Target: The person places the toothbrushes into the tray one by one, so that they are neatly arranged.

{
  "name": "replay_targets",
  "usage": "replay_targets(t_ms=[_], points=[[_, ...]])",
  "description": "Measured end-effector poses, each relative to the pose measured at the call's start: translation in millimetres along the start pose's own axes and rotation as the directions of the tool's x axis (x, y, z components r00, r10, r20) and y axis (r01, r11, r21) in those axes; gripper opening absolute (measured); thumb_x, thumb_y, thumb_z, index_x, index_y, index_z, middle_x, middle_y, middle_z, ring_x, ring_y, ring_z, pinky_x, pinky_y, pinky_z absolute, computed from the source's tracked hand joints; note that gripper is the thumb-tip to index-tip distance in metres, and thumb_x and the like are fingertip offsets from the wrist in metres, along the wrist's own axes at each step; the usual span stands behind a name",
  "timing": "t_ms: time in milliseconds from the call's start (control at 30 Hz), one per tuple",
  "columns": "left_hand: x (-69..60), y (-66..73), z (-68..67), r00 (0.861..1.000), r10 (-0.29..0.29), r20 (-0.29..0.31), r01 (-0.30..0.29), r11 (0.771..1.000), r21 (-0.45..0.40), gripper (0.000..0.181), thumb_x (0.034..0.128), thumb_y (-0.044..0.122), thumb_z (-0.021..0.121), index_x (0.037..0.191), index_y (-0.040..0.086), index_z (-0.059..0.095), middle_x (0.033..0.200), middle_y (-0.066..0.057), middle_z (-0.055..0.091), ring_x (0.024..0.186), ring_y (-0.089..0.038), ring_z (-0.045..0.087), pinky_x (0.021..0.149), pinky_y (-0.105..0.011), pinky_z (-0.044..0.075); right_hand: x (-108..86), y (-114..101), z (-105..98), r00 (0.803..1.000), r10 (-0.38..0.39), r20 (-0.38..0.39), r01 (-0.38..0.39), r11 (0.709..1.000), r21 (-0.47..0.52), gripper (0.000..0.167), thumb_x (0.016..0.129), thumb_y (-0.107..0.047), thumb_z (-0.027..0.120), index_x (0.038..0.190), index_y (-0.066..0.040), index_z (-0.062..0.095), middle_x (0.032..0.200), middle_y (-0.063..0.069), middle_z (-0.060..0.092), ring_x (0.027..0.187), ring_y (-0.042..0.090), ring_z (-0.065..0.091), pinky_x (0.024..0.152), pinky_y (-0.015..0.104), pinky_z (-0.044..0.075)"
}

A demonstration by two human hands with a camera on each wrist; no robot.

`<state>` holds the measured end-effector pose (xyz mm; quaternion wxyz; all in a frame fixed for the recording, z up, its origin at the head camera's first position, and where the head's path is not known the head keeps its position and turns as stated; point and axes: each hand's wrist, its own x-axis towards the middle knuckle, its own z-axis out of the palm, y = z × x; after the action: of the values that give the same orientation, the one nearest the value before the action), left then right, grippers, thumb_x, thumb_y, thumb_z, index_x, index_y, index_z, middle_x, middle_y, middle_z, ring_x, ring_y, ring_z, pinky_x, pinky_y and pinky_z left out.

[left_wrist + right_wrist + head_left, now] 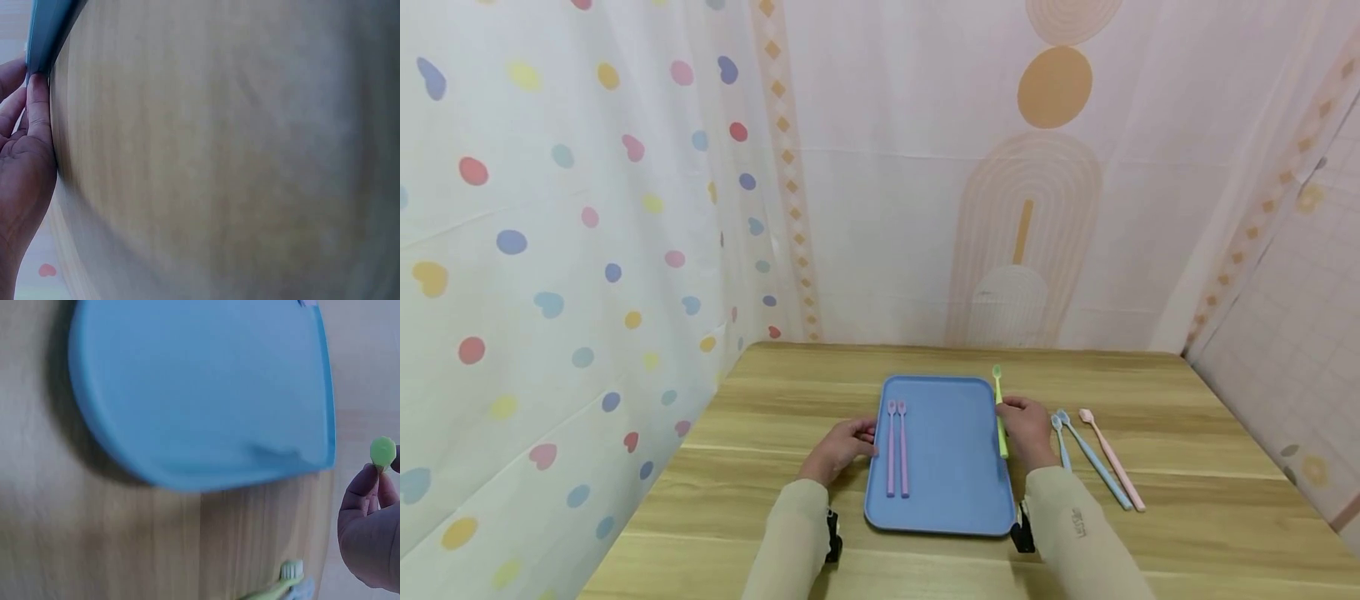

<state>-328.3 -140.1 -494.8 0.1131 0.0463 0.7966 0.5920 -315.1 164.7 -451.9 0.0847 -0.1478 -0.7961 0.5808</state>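
Observation:
A blue tray (pixel 951 467) lies on the table, with two purple toothbrushes (pixel 903 450) side by side along its left part. My left hand (pixel 838 450) is at the tray's left side, its fingers (pixel 39 112) touching the outer edge. At the tray's right edge, my right hand (pixel 1028 429) pinches a green toothbrush (pixel 1002 437) between thumb and fingers, head pointing away from me. The right wrist view shows the round handle end of that toothbrush (pixel 382 452) above the hand.
Right of my right hand lie two blue toothbrushes (pixel 1097 462) and a pink toothbrush (pixel 1116 458) on the wooden table (pixel 737 500). Another green toothbrush (pixel 290 572) shows beside a blue one in the right wrist view. Patterned curtains (pixel 880 208) hang behind the table.

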Motion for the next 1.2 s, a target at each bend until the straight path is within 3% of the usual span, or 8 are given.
replay_targets(t_ms=[200,500,1200], points=[[0.5,0.6,-0.8,1.0,-0.007,-0.001,0.007,1.0,0.005,0.056,0.082,-0.015,0.064,0.136,-0.007,0.054,0.114,-0.014,0.06,0.103,-0.026,0.054,0.096,-0.04,0.046,-3.3,-0.8,13.9,0.999,0.036,0.015,-0.037,0.999,0.004,0.034,0.091,-0.013,0.06,0.119,0.006,0.066,0.115,0.023,0.064,0.098,0.031,0.058,0.079,0.038,0.049],[1.6,-1.6,-0.7,1.0,-0.002,0.005,0.002,1.0,0.011,0.056,0.0823,-0.015,0.064,0.137,-0.007,0.054,0.113,-0.014,0.06,0.103,-0.026,0.054,0.095,-0.039,0.047,-14.0,-1.2,30.5,1.0,0.0,0.006,0.0,1.0,-0.026,0.028,0.086,-0.01,0.064,0.107,0.007,0.07,0.101,0.018,0.068,0.087,0.026,0.059,0.068,0.027,0.045],[1.4,-3.5,0.3,1.0,-0.001,-0.006,0.001,1.0,0.008,0.056,0.0819,-0.015,0.064,0.136,-0.005,0.055,0.113,-0.013,0.06,0.102,-0.026,0.053,0.093,-0.038,0.047,-31.8,5.2,70.2,0.999,-0.011,0.053,0.012,1.0,-0.017,0.026,0.085,-0.007,0.067,0.107,0.006,0.07,0.101,0.018,0.068,0.088,0.027,0.061,0.075,0.037,0.051]])
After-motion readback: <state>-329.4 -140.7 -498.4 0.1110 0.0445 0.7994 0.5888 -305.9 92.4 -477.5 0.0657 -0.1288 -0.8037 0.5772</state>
